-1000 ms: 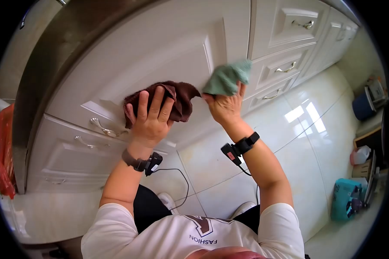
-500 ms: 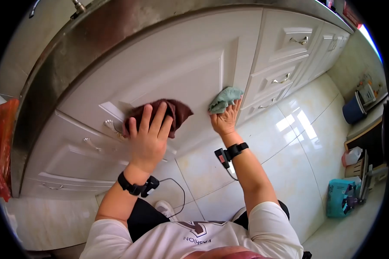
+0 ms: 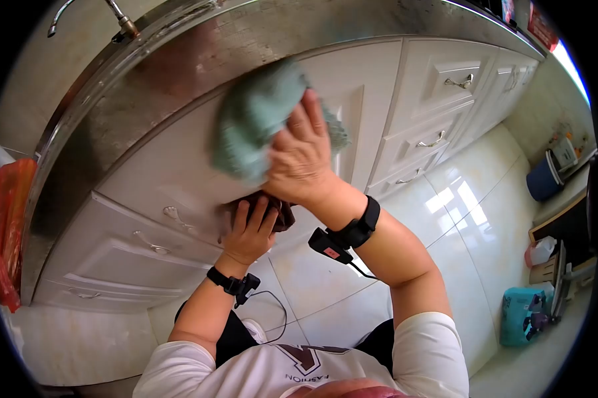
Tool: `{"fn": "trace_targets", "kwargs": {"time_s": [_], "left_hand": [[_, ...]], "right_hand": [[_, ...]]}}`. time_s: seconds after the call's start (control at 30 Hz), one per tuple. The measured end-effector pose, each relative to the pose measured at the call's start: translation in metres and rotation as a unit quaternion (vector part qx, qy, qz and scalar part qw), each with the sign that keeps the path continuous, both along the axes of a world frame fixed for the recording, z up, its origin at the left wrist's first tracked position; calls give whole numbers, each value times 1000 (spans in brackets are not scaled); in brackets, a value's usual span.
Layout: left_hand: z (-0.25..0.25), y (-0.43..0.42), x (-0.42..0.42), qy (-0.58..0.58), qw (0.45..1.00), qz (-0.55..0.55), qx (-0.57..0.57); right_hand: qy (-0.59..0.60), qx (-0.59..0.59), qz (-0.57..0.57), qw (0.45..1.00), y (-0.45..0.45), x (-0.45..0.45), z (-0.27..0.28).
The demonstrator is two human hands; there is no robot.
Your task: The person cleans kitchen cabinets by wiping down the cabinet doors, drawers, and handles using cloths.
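Observation:
A green cloth (image 3: 249, 126), blurred by motion, spreads across the upper part of the white cabinet door (image 3: 159, 152). My right hand (image 3: 301, 159) holds it, with fingers over its right part. Lower on the same door, my left hand (image 3: 247, 237) presses a dark brown cloth (image 3: 283, 215), fingers laid over it. Part of the brown cloth is hidden behind my left fingers and right hand. Just left of it is a silver door handle (image 3: 174, 215). Both wrists carry black straps with small devices.
A metal countertop edge (image 3: 179, 79) runs above the doors, with a tap (image 3: 125, 25) at upper left. Drawers (image 3: 421, 106) with handles stand to the right. A red plastic bag (image 3: 10, 232) hangs at far left. A blue bin (image 3: 544, 176) and a teal package (image 3: 523, 315) sit at right.
My right hand has moved up and left with the green cloth, which is now spread wider. My left hand has shifted slightly down and right with the brown cloth.

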State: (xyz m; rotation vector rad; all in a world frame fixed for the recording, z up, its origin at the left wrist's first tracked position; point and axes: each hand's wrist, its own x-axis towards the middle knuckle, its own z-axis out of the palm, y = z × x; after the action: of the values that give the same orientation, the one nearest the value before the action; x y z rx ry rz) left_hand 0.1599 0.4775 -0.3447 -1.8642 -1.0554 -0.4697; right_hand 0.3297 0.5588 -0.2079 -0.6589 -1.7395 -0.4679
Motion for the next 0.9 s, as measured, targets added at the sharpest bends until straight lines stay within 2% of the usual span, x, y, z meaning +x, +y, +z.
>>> {"fn": "trace_targets", "kwargs": {"time_s": [0.03, 0.1, 0.13, 0.17, 0.2, 0.23, 0.27, 0.3, 0.33, 0.37, 0.4, 0.43, 0.47, 0.53, 0.67, 0.73, 0.77, 0.8, 0.83, 0.87, 0.9], "left_hand": [[-3, 1, 1, -3, 1000, -3, -2], [-8, 3, -1, -6, 998, -16, -60], [-3, 3, 4, -30, 998, -30, -48], [2, 3, 8, -52, 997, -43, -36], [-16, 10, 0, -135, 983, -55, -111], [-12, 11, 1, -175, 971, -60, -149], [-7, 12, 3, -216, 957, -64, -183], [-2, 7, 4, -128, 985, -54, -104], [8, 3, 9, -39, 998, -43, -26], [6, 1, 8, -64, 994, -50, -66], [-1, 2, 4, -36, 998, -32, -46], [-6, 4, 1, -8, 1000, -13, -25], [-4, 4, 3, -4, 1000, -6, -18], [-5, 7, 6, -11, 1000, -9, -5], [-6, 6, 10, -44, 999, -8, 3], [-6, 5, 9, -49, 999, -7, -11], [-6, 4, 8, -47, 998, -13, -30], [-7, 4, 4, -28, 999, -16, -16], [-9, 3, 1, -29, 999, -14, -17], [-10, 3, -1, -44, 995, -16, -82], [-9, 6, -1, -147, 963, -62, -215]], "right_hand": [[-42, 36, 2, 998, -3, -3, 5], [-227, -30, 89, 969, -16, -5, 29], [-227, -30, 88, 970, -20, -18, 35], [-221, 40, 109, 968, -24, -37, 40], [-212, 113, 131, 962, -24, -48, 42], [-209, 115, 132, 962, -22, -53, 41], [-155, 133, 143, 968, -17, -57, 37], [-102, 150, 154, 971, -11, -59, 32], [-59, 126, 141, 980, -6, -50, 25], [-54, 99, 80, 990, 2, -34, 18], [-30, 61, 37, 997, 9, -12, 13], [18, 92, 7, 996, 26, 13, 9], [38, 34, -67, 996, 34, 38, 10], [105, 32, -208, 972, 55, 77, 15], [180, 25, -141, 973, 52, 65, 24], [105, 23, -161, 981, 36, 34, 20], [65, 36, -101, 992, 20, 10, 16], [59, 124, -11, 990, 14, -17, 13], [53, 120, 11, 991, -4, -44, 20], [-21, 86, 49, 995, -20, -59, 32], [-26, 107, 117, 987, -29, -75, 38]]}}
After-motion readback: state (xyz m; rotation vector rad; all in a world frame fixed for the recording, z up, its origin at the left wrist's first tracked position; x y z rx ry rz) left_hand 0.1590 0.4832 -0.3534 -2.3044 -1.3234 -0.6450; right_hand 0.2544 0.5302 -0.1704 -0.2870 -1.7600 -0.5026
